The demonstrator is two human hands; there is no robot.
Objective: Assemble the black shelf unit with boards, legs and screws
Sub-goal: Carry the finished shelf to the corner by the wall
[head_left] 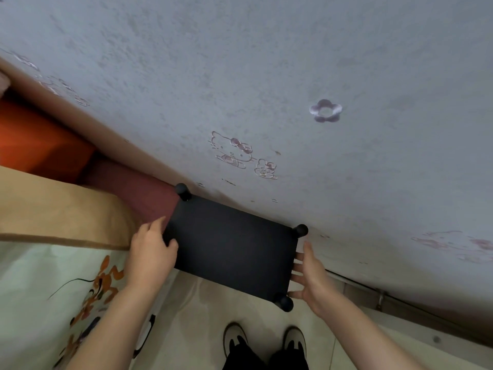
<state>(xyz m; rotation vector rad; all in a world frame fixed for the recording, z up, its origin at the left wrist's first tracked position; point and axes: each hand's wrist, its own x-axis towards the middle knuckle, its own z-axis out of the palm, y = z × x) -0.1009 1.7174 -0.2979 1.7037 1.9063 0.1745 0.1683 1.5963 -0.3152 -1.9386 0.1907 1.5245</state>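
Leftmost, a pale sheet (40, 289) printed with orange cartoon figures is seen. Next, the black shelf unit (232, 249), matt and rectangular with rounded knobs at its corners, is held against the grey wall (266, 62). Its left edge is gripped by the left hand (152, 252), thumb curled on top; its right edge is touched by the spread, straight fingers of the right hand (309, 276).

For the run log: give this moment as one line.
stage: positioning | left hand: grips flat black rectangular shelf board | right hand: fingers straight on opposite edge | round black knobs: three corners seen | beside grey wall
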